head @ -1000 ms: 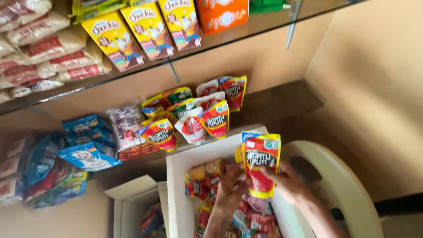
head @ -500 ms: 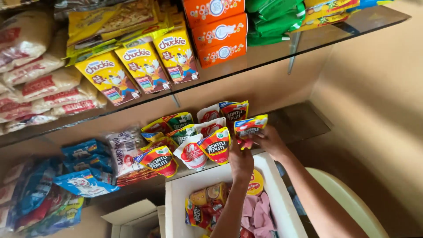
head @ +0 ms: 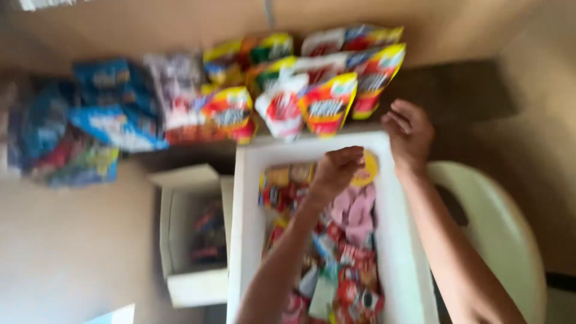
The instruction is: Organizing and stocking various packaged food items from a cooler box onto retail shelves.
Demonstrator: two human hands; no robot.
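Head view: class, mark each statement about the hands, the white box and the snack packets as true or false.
1. The left hand is over the white rectangular foam box. True.
2. The right hand grips a drinking glass. False: it holds nothing, fingers spread near the box's far rim.
3. The white box is empty. False: it is full of colourful packets.
4. Red-and-yellow snack pouches stand behind the box. True.

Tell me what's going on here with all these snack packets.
A person leans over a white box full of small packets. The left hand is curled over the packets inside, though blur hides whether it grips one. The right hand hangs open above the box's far rim, empty, just below a row of red and yellow pouches on the shelf.
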